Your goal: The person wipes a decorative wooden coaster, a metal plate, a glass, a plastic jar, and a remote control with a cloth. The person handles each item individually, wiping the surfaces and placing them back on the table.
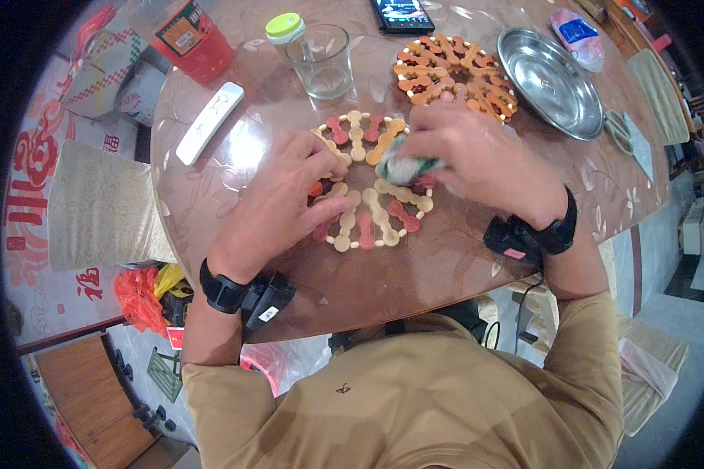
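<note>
A round openwork trivet [378, 213] of beige, yellow and red wooden pieces with small white beads lies flat on the table before me. My left hand [285, 191] holds its left side, fingers bent on the pieces and thumb across the lower part. Part of the trivet is hidden under that hand. Bunched in my right hand [469, 152] is a green and white cloth [403, 166], which touches the trivet's right side. Just beyond my right hand lies a second round trivet [454, 62] in orange and brown, its near edge partly covered by the fingers.
A glass cup [321, 62], a green-lidded jar [284, 28], a red-filled bottle [192, 43] and a white case [210, 123] stand or lie at the far left. A phone [403, 14], metal plate [550, 82], scissors [619, 133] and blue-white packet [577, 39] lie farther right.
</note>
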{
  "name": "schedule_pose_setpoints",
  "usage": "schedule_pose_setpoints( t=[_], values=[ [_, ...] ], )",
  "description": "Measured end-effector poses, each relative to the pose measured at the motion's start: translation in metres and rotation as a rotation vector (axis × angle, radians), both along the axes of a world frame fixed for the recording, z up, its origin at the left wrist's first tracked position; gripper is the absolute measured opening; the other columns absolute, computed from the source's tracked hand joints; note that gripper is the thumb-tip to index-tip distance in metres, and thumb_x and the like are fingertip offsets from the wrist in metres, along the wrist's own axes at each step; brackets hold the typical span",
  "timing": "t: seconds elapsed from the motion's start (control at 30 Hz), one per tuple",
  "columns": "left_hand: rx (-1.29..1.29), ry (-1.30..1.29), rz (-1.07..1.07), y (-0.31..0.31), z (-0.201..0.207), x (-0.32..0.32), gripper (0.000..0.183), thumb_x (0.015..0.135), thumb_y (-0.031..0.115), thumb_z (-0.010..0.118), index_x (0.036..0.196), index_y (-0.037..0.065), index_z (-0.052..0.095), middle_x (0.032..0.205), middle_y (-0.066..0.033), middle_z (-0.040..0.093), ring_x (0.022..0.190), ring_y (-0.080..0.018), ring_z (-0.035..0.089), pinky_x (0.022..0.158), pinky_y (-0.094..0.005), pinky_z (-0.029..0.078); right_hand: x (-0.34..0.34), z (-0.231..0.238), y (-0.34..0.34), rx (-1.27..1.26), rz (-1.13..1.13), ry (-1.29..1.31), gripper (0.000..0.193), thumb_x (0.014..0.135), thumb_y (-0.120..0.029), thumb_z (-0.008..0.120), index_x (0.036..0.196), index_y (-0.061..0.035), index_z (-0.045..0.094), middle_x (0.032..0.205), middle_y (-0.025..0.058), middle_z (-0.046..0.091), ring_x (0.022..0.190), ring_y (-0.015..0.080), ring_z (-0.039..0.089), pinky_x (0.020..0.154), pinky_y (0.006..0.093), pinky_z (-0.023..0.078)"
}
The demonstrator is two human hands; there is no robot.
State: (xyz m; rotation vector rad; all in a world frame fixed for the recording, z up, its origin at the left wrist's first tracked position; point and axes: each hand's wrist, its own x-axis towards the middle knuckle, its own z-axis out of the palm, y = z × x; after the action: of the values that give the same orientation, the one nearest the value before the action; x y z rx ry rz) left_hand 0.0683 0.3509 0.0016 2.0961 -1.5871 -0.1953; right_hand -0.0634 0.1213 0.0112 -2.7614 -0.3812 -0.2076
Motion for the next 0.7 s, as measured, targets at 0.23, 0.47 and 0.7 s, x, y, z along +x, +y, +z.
schedule_pose_setpoints(
  t=[0.23,0.47,0.7],
  values=[
    [-0.048,0.003,0.002,0.002,-0.004,0.001,0.031,0.071,0.018,0.081,0.089,0.003,0.061,0.099,-0.0121,0.058,0.1,-0.0339,0.054,0.084,-0.041,0.047,-0.005,0.006,0.023,0.194,0.255,0.01,0.021,0.071,-0.005,0.07,0.092,-0.0063,0.069,0.098,0.0132,0.063,0.097,0.0338,0.063,0.078,0.0425,0.054],
    [0.008,0.007,-0.029,0.0,-0.001,-0.001,0.031,0.071,0.019,0.081,0.08,0.003,0.056,0.093,-0.0128,0.056,0.095,-0.0334,0.055,0.081,-0.0417,0.047,0.003,0.006,-0.002,-0.064,-0.043,-0.127,0.021,0.072,-0.005,0.069,0.092,-0.0072,0.071,0.092,0.0118,0.062,0.094,0.0325,0.063,0.077,0.0426,0.053],
    [-0.083,0.033,-0.03,-0.001,-0.009,0.0,0.028,0.073,0.021,0.079,0.084,0.003,0.06,0.086,-0.0131,0.06,0.086,-0.0331,0.058,0.077,-0.0418,0.047,-0.001,0.0,0.013,0.157,0.143,-0.056,0.02,0.073,-0.003,0.067,0.092,-0.0073,0.071,0.095,0.013,0.062,0.098,0.0332,0.063,0.081,0.0422,0.053]
  ],
)
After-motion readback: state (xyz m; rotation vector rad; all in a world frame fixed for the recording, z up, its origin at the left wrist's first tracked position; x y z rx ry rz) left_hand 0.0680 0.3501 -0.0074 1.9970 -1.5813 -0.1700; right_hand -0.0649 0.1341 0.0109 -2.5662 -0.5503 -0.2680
